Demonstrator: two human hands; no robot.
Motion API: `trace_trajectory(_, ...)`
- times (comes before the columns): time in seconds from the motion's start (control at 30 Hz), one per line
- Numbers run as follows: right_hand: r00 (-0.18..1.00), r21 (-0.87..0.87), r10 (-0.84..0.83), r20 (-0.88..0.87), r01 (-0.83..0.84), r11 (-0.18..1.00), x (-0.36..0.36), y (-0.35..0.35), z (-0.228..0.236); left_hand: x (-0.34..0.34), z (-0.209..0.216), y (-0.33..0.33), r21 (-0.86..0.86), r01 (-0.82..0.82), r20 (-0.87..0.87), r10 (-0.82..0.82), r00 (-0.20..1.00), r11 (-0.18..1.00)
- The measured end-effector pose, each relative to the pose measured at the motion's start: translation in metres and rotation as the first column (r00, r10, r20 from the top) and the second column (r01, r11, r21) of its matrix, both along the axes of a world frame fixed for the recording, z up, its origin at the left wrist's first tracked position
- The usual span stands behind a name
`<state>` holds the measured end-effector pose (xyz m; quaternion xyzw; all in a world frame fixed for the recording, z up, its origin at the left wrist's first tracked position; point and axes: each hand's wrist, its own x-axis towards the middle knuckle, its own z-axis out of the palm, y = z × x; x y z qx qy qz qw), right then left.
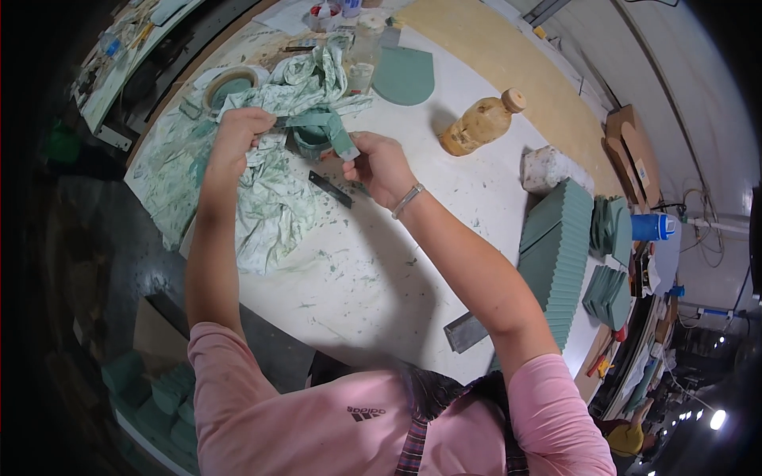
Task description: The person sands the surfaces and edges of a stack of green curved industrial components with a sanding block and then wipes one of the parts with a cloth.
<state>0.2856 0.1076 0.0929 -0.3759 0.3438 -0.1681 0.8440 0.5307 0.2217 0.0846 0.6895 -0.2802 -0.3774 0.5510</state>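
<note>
My left hand (240,139) is closed on one end of a thin green-smeared strip (305,120), which looks like a spreading blade. Opposite it, my right hand (381,165) pinches a small flat green piece (341,139) with a pale grey end. The two meet or overlap above a tub of green paste (312,144); exact contact is unclear. A dark narrow bar (330,190) lies on the white table just below the tub. Green-stained cloths (270,210) spread beside and under my left hand.
A roll of tape (230,83) and a clear bottle (363,55) stand at the back, near a rounded green panel (403,75). Further right are a tan-stained bottle (482,123), a wrapped block (553,169) and stacked green pieces (556,246). A dark block (467,332) lies near the front edge.
</note>
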Motion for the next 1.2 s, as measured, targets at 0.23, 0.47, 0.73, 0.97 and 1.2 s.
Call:
trace_trajectory(0.23,0.999,0.022,0.004,0.034,-0.005,1.000,0.000,-0.006,-0.004,-0.007,0.003,0.002,-0.026,-0.011,-0.022,0.011,1.000,1.000)
trace_trajectory(0.47,1.000,0.014,-0.017,0.023,0.016,1.000,0.001,-0.008,-0.005,-0.022,-0.002,0.006,-0.012,-0.015,0.008,0.015,1.000,1.000)
trace_trajectory(0.73,0.998,-0.005,-0.061,-0.012,0.061,0.998,0.004,-0.004,0.001,-0.071,-0.030,0.027,-0.189,-0.153,-0.154,0.124,0.980,0.970)
trace_trajectory(0.97,0.998,-0.019,-0.069,0.003,0.069,0.997,0.007,0.000,-0.003,-0.105,-0.029,0.023,-0.322,-0.213,-0.030,0.215,0.976,0.923)
trace_trajectory(1.2,0.995,-0.039,-0.094,-0.015,0.094,0.995,0.009,0.005,0.002,-0.101,-0.049,0.021,-0.313,-0.395,0.025,0.423,0.906,0.864)
